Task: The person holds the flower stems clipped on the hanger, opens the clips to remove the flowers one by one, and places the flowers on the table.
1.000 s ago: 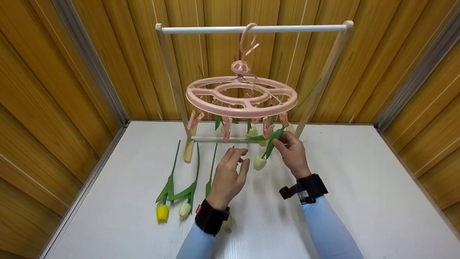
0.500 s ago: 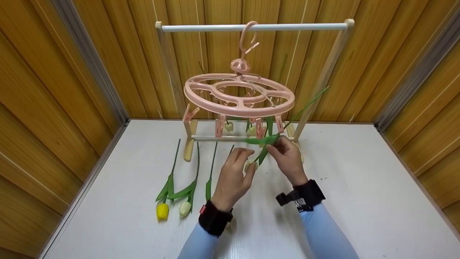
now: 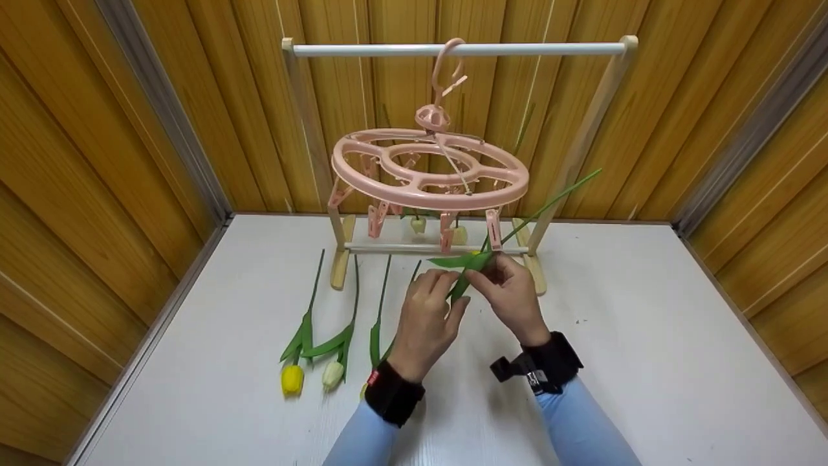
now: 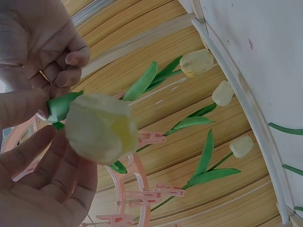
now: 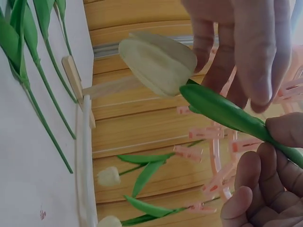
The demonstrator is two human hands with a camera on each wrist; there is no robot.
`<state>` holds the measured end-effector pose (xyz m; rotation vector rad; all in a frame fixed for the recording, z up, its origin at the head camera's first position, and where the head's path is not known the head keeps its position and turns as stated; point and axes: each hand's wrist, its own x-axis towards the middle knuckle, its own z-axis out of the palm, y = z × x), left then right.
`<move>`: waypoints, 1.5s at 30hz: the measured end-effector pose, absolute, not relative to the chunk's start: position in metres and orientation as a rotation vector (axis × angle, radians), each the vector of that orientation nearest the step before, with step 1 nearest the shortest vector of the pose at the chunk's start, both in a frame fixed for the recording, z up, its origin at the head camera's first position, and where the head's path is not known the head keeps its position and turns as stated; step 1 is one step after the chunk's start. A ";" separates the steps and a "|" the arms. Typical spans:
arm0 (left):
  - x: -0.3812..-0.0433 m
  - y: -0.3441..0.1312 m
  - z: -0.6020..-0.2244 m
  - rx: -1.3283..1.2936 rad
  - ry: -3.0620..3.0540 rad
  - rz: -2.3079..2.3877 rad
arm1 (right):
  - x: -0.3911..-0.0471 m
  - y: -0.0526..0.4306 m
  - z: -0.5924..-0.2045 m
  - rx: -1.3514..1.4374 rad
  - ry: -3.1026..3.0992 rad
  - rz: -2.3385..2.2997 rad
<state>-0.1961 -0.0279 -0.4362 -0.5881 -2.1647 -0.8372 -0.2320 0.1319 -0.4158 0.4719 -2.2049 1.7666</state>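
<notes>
A white tulip with green leaves (image 3: 471, 264) slants below the pink clip hanger (image 3: 432, 194), its bare stem running up to the right past a clip (image 3: 493, 228). My right hand (image 3: 514, 298) pinches the tulip at its leaf and stem. Cupped around the bloom's side, my left hand (image 3: 424, 323) has loosely extended fingers; contact is hard to tell. In the head view the left hand hides the bloom (image 5: 158, 64), which shows in both wrist views. Other white tulips (image 4: 196, 63) hang bloom-down from clips on the hanger's far side.
The hanger hooks over the white bar (image 3: 530, 48) of a wooden stand. On the white table (image 3: 213, 336) at left lie several tulips, among them a yellow tulip (image 3: 292, 380) and a white tulip (image 3: 333, 375). Wood-patterned walls (image 3: 737, 97) enclose the table.
My right hand has moved left and down with the tulip, bringing its bloom behind my left hand. The left hand has shifted slightly right. The hanger has turned, its clips shifting left.
</notes>
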 end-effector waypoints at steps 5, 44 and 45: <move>-0.196 -0.027 -0.437 -0.553 -2.152 -0.831 | -0.225 0.127 -0.412 0.510 -2.218 1.728; -0.196 -0.037 -0.428 -0.526 -2.150 -1.199 | -0.256 0.164 -0.372 0.759 -2.187 1.811; -0.196 -0.037 -0.428 -0.527 -2.150 -1.200 | -0.256 0.164 -0.372 0.764 -2.192 1.819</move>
